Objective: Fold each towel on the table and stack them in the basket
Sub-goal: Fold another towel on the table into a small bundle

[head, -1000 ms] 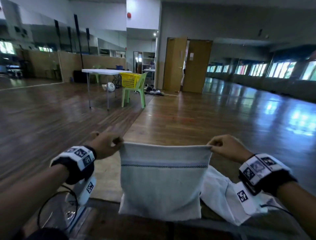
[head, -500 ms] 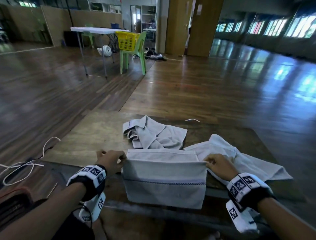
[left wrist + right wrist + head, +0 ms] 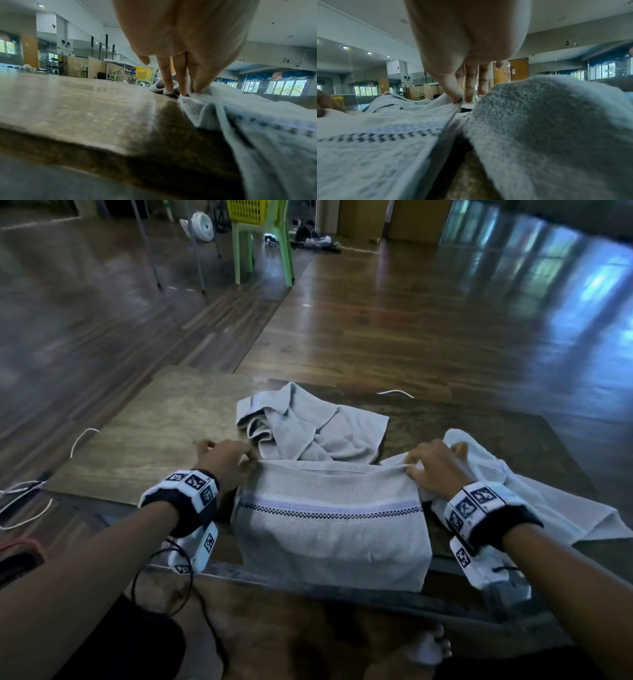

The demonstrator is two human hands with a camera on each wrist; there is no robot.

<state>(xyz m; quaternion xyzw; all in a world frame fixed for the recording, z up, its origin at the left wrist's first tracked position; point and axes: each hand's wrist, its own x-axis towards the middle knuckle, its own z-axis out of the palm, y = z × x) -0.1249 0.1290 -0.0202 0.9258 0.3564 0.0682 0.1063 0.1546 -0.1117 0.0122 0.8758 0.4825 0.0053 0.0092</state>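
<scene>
A pale grey folded towel point(image 3: 332, 529) with a checked stripe lies over the near edge of the wooden table point(image 3: 154, 422), its lower half hanging down. My left hand point(image 3: 236, 458) pinches its upper left corner point(image 3: 187, 94) against the tabletop. My right hand point(image 3: 423, 465) pinches the upper right corner point(image 3: 458, 101). A crumpled grey towel point(image 3: 308, 426) lies just behind it, and a white towel point(image 3: 534, 491) is spread to the right, partly under my right wrist. No basket stands on this table.
White cables point(image 3: 24, 501) trail off the table's left side. Far back on the wooden floor stands a green chair point(image 3: 263, 244) carrying a yellow basket point(image 3: 246, 208), beside a folding table. My foot point(image 3: 424, 648) is below the table edge.
Both hands lowered the towel from hanging in the air onto the table edge and moved it forward. The head view tilted down from the room to the table.
</scene>
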